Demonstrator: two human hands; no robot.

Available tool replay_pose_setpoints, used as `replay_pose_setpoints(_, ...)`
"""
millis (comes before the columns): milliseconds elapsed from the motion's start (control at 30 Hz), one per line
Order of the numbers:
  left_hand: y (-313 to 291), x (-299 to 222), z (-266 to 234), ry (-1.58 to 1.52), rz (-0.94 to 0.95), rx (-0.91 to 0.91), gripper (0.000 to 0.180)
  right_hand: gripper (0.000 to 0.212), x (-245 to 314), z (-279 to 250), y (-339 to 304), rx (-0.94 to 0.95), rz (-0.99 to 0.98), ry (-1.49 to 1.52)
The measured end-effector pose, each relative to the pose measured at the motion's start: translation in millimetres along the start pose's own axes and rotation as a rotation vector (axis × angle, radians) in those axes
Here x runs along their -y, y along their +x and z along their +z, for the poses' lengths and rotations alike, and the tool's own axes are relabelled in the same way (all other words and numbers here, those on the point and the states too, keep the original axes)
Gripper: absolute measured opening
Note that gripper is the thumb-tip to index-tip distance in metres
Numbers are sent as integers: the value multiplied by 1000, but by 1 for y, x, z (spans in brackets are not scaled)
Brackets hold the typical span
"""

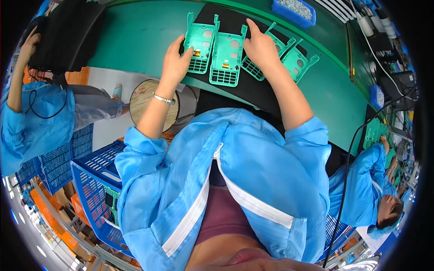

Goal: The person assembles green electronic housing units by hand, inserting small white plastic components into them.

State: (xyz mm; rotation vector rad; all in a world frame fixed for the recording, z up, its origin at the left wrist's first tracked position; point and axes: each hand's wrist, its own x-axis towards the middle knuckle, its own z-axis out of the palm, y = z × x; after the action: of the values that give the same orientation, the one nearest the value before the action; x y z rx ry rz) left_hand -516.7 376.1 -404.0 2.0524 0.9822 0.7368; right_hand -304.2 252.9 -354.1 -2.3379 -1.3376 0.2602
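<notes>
Several green plastic device housings, each with two prongs and a grille, lie in a row on a black mat (264, 92). My left hand (175, 63) is at the outer edge of the leftmost housing (205, 44), thumb over its face and fingers spread apart. My right hand (263, 49) rests over the gap between the second housing (233, 55) and the third housing (253, 68). Its index finger is stretched out toward the far side, and the palm hides part of the third housing. A fourth housing (294, 61) lies tilted farther right.
The mat lies on a green worktable (135, 34). A blue bin (289, 12) of small pale parts stands at the far edge. Left are a round stool (147, 104), a blue crate (90, 180) and a person (40, 122). Another person (361, 180) works at right, past a black cable (346, 180).
</notes>
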Motion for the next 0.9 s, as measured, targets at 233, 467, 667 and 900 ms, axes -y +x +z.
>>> replay_pose_setpoints(233,-74,-45,-16,241,281,141,75,33,-44,-52,-56,-133,259,-116)
replay_pose_setpoints(467,-58,-55,21,367,562,376,62,49,-70,-50,-59,-26,434,-236)
replay_pose_setpoints(667,-17,-57,22,202,735,559,50,41,-69,-41,-57,14,391,-210)
replay_pose_setpoints(900,-17,-66,20,316,565,274,53,37,-78,-57,-59,105,287,-1)
